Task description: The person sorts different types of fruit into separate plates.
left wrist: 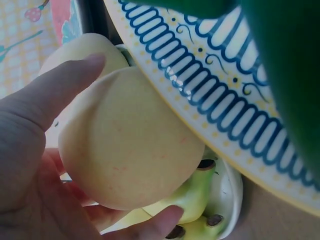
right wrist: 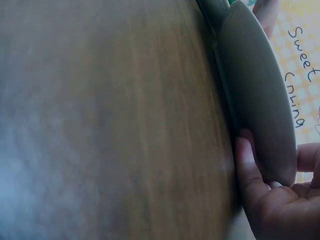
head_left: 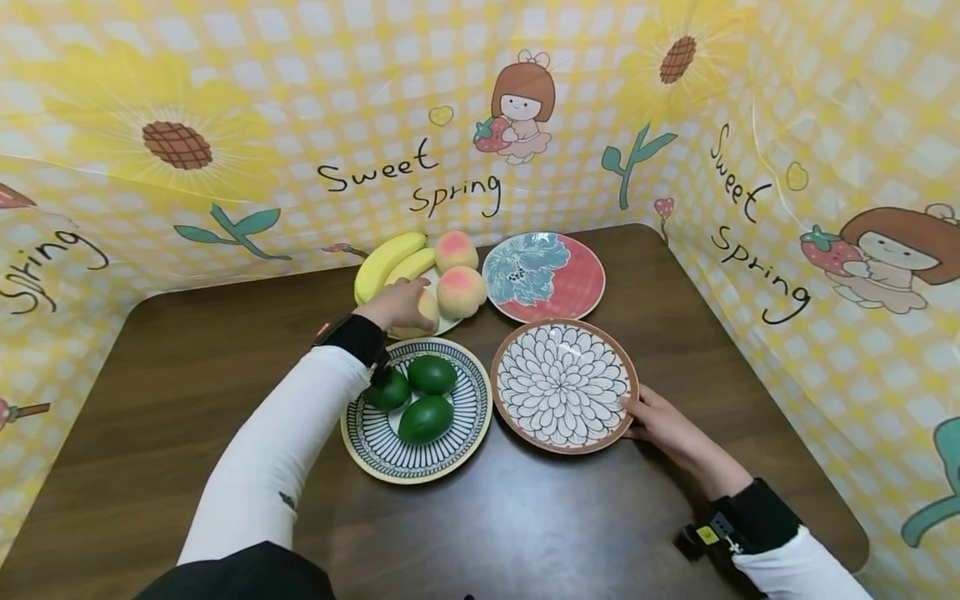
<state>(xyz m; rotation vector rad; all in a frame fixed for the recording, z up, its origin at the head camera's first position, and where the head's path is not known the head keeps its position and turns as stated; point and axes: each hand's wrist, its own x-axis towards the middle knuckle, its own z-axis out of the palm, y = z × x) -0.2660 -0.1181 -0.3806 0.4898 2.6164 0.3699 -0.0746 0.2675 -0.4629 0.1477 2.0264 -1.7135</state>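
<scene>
My left hand (head_left: pixel 402 303) reaches over the back of the striped plate and grips the nearest peach (left wrist: pixel 132 142). In the left wrist view the thumb lies along one side of that peach and the fingers curl round the other. Two more peaches (head_left: pixel 461 292) and yellow bananas (head_left: pixel 388 262) share its small white plate (left wrist: pixel 232 200). My right hand (head_left: pixel 670 427) pinches the right rim of a brown-edged plate with a petal pattern (head_left: pixel 562 386). The right wrist view shows the grey outer side of this petal plate (right wrist: pixel 257 95) between thumb and fingers.
Three dark green oval fruits (head_left: pixel 427 419) lie on the blue-and-white striped plate (head_left: pixel 420 468), left of the petal plate. A red plate with a blue flower (head_left: pixel 577 279) stands behind. All are on a brown wooden table (head_left: pixel 225 350), with yellow checked cloth (head_left: pixel 360 75) around it.
</scene>
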